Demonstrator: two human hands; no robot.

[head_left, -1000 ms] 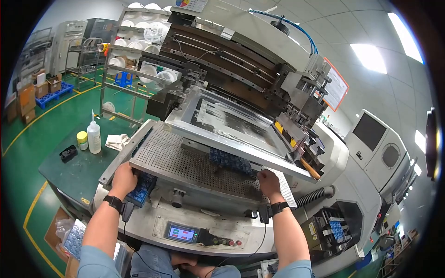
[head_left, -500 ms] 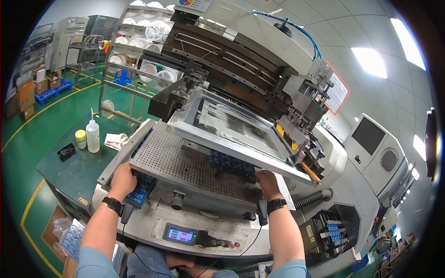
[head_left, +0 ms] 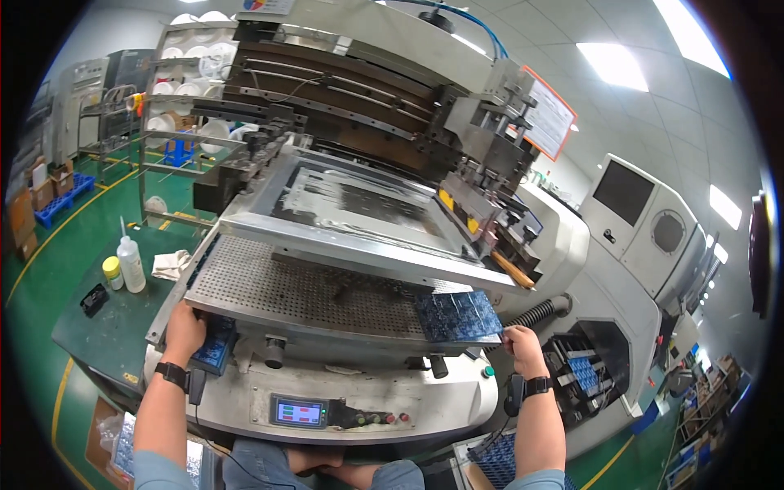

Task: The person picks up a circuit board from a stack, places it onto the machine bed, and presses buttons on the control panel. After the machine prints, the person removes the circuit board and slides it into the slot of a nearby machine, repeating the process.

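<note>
Overlapping the right end of the perforated plate (head_left: 269, 273), the blue circuit panel (head_left: 459, 317) is pinched by the right hand (head_left: 524, 347); the left hand (head_left: 185, 331) is at the plate's left, its grip I cannot tell. Leftward, a counter (head_left: 98, 335) bears a white bottle (head_left: 131, 263); beyond, green floor (head_left: 41, 314).

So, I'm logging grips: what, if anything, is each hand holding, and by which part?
Right hand: the board, by its near right corner. Left hand: cannot tell; its grip is hidden.
</note>
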